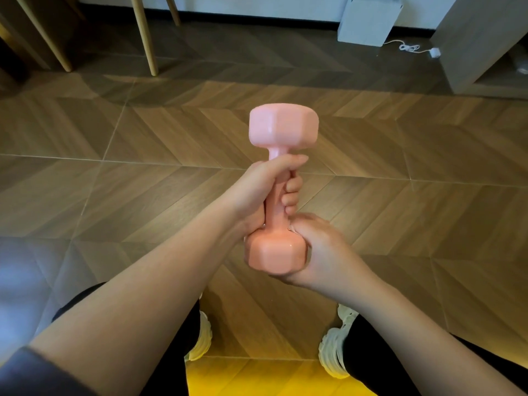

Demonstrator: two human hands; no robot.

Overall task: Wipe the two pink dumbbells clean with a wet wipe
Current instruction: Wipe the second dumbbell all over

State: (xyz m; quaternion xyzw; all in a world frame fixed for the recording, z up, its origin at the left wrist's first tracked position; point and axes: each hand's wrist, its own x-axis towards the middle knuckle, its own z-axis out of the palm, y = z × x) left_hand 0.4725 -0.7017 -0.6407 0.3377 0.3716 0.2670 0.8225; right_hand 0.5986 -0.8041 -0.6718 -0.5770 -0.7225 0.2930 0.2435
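One pink dumbbell (pixel 283 125) stands nearly upright in mid-air over the floor, its hexagonal heads at top and bottom. My left hand (pixel 265 190) is wrapped around its handle. My right hand (pixel 317 250) cups the right side of the lower head, fingers curled up to the neck. A small white bit of wet wipe (pixel 292 228) peeks out between those fingers and the dumbbell; the rest of it is hidden under my hand. The second dumbbell is not in view.
Wooden chevron floor (pixel 143 155) lies below. Pale wooden chair legs (pixel 145 35) stand at the back left. A white box (pixel 368 18) with a cable and a grey cabinet (pixel 474 44) sit at the back right. My knees and white shoes (pixel 334 350) are beneath my arms.
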